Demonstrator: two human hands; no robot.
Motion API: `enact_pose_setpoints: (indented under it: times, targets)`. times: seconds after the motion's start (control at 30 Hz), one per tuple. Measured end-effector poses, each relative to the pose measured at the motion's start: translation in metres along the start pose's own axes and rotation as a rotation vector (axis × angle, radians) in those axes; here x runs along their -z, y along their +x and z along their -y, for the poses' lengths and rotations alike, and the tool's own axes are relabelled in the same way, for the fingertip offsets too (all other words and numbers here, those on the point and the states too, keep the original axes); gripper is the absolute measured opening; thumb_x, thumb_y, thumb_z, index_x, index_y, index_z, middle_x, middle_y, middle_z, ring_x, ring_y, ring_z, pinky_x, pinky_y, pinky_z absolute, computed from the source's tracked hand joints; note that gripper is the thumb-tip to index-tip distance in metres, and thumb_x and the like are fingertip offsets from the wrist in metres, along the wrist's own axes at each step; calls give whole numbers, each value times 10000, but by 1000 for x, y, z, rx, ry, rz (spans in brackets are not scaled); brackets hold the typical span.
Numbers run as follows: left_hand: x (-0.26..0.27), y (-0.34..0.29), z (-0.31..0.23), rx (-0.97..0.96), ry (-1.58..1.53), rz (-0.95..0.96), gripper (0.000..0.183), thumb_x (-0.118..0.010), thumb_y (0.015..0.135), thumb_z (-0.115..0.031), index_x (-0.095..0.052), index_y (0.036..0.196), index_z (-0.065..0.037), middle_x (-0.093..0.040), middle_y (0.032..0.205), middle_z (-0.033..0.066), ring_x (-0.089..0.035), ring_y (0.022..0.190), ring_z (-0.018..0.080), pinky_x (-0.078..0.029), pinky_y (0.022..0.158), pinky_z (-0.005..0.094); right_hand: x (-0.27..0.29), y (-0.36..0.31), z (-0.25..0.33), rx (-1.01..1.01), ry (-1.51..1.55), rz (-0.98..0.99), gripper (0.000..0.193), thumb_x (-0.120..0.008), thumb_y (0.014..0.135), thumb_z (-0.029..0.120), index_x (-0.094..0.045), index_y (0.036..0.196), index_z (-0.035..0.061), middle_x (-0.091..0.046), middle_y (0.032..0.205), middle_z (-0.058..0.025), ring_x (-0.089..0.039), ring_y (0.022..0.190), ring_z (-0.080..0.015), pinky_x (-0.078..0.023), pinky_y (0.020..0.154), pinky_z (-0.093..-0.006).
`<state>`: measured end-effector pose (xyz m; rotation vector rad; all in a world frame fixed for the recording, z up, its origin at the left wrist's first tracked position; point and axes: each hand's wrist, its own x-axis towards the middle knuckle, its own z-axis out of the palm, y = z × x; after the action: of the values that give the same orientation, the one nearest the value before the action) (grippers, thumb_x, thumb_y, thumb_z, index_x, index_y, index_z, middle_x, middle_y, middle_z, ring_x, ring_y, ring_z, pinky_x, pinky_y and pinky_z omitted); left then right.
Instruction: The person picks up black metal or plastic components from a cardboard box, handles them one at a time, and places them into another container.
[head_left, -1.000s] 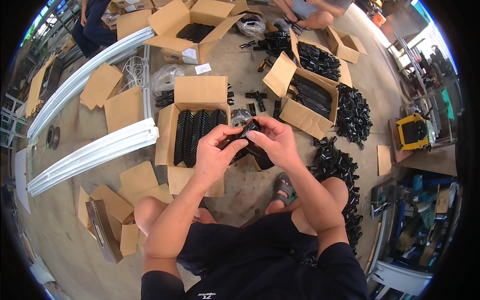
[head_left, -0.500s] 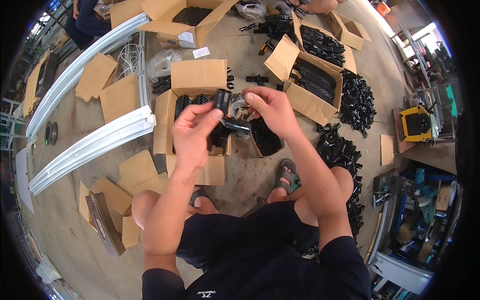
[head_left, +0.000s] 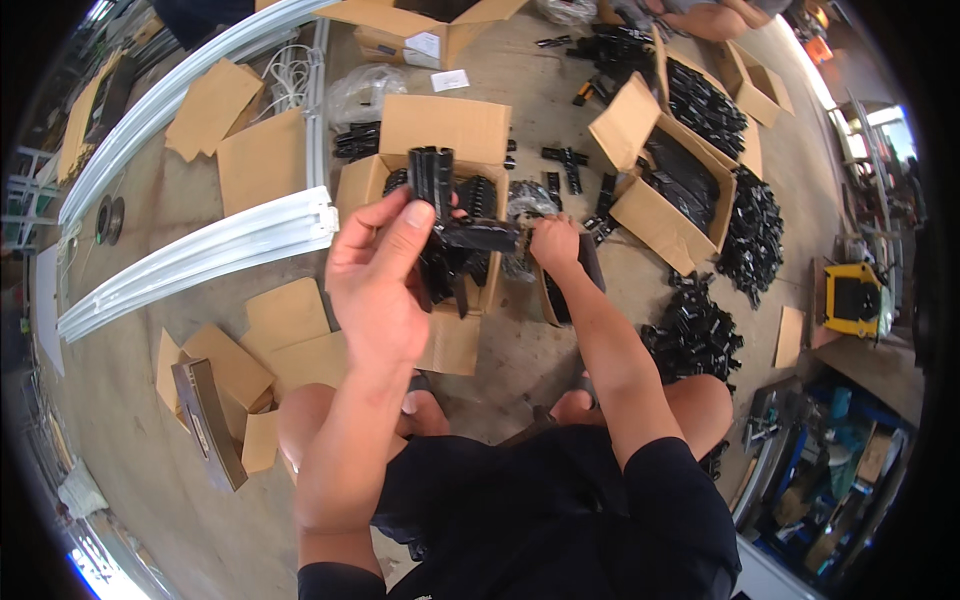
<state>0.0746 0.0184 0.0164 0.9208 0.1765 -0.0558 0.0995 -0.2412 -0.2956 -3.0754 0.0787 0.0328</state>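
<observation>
My left hand point(head_left: 380, 275) grips a black T-shaped connector point(head_left: 432, 180), thumb in front and fingers behind. One arm of the connector points up and another reaches to the right. It is raised over an open cardboard box point(head_left: 355, 195) that holds rows of black ribbed parts point(head_left: 485, 200). To the right, my right hand point(head_left: 555, 243) has its fingers curled together above a small open box point(head_left: 590, 268). Its fingertips are partly hidden, and what they hold cannot be made out. Beside that hand lies crumpled clear plastic point(head_left: 530, 200).
Another open carton point(head_left: 655, 225) with black parts stands at the right, beside heaps of black connectors point(head_left: 690, 330). Long white curved rails point(head_left: 210, 255) and flattened cardboard point(head_left: 262, 160) lie at the left. Another person's bare limb point(head_left: 715, 20) shows at the top.
My right hand has left the connector and moved right and down to the small box. My left hand keeps the connector and has turned it more upright. The view has shifted a little.
</observation>
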Motion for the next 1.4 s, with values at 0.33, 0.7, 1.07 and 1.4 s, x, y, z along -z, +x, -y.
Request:
enact_pose_setpoints:
  times: [0.33, 0.7, 1.07, 1.4]
  targets:
    - [-8, 0, 7, 49, -123, 67, 191, -681, 944, 50, -651, 1130, 21, -730, 1111, 133, -693, 1013, 143, -561, 921, 284, -109, 69, 4, -63, -63, 449, 305, -498, 978, 193, -754, 1084, 67, -736, 1109, -171, -713, 1048, -337, -557, 886, -443]
    - [0, 2, 19, 47, -64, -18, 223, -734, 916, 15, -682, 1133, 26, -740, 1061, 100, -687, 942, 102, -560, 845, 239, -81, 46, 4, 156, 198, 88, 124, -625, 887, 158, -674, 899, 44, -691, 894, -228, -698, 899, -399, -532, 762, -468]
    - [3, 6, 39, -54, -33, -42, 186, -720, 911, 19, -678, 1091, 31, -744, 1012, 138, -720, 896, 174, -590, 839, 323, 191, 27, 3, 108, 748, -210, 182, -674, 892, 67, -729, 1048, -9, -728, 880, -121, -678, 787, -183, -524, 730, -322]
    - [-8, -31, 67, -15, 19, 136, 204, -678, 945, 19, -648, 1146, 30, -732, 1063, 161, -723, 926, 211, -601, 865, 347, 312, -98, 37, -12, 1737, -231, 142, -670, 930, -18, -700, 1068, -30, -693, 921, -5, -601, 797, -53, -490, 706, -219]
